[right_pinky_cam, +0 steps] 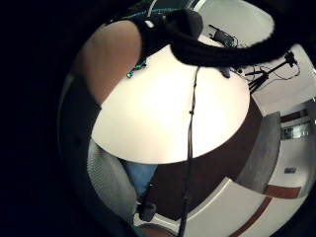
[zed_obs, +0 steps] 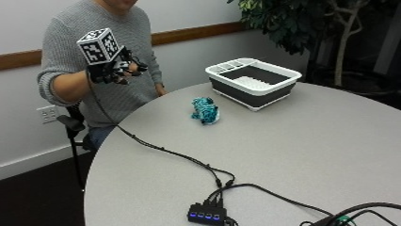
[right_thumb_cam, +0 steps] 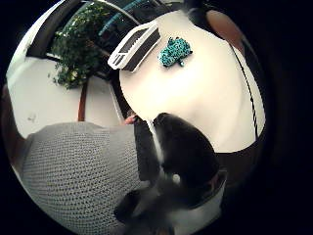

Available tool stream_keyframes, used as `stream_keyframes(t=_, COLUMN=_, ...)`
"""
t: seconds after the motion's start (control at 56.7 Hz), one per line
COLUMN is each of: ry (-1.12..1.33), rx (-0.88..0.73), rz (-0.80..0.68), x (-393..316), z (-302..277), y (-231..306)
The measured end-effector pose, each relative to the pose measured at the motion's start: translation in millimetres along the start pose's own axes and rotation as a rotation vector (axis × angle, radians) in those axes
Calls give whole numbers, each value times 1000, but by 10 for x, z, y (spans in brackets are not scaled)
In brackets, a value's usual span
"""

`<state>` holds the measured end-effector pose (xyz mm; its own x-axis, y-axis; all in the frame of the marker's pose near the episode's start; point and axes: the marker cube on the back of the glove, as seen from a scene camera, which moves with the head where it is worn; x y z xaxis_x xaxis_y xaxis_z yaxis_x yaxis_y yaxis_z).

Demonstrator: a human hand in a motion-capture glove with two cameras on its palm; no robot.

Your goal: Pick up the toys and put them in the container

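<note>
— Hard to make out? 
— Inside of the container (zed_obs: 253, 80), mostly hidden behind its near wall; bare hand out of sight.
— And the right hand (zed_obs: 113, 69)? 
— Raised at chest height, well clear of the worktop (zed_obs: 282, 150), fingers loosely curled, holding nothing.
— Toy? 
— Teal toy (zed_obs: 204, 110) lying on the worktop, just beside the container, untouched.

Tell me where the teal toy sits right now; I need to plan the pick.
In the outside view the teal toy lies on the round table, just in front of the dark container with a white rim, apart from it. The gloved right hand is raised, away from it.
</note>
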<state>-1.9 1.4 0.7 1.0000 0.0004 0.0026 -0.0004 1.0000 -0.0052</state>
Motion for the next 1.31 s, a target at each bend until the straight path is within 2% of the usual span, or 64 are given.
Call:
stream_keyframes(t=0.247, ry=-15, rx=-26, rz=1, x=-43, z=61, y=-45)
stream_keyframes(t=0.476, ry=-23, rx=-54, rz=-49, x=-136, z=173, y=-391)
stream_keyframes(t=0.565, ry=-50, rx=-50, rz=-76, x=-205, z=239, y=-808)
stream_keyframes(t=0.759, ry=-65, rx=-126, rz=-174, x=-517, z=437, y=-2214)
stream_keyframes(t=0.882, ry=2, rx=-158, rz=-202, x=-723, z=630, y=-2671)
stream_keyframes(t=0.988, ry=60, rx=-184, rz=-192, x=-785, z=972, y=-2746)
stream_keyframes(t=1.218, ry=163, rx=-395, rz=-165, x=-616, z=2014, y=-2485)
stream_keyframes(t=1.306, ry=238, rx=-330, rz=-183, x=-537, z=2215, y=-2410)
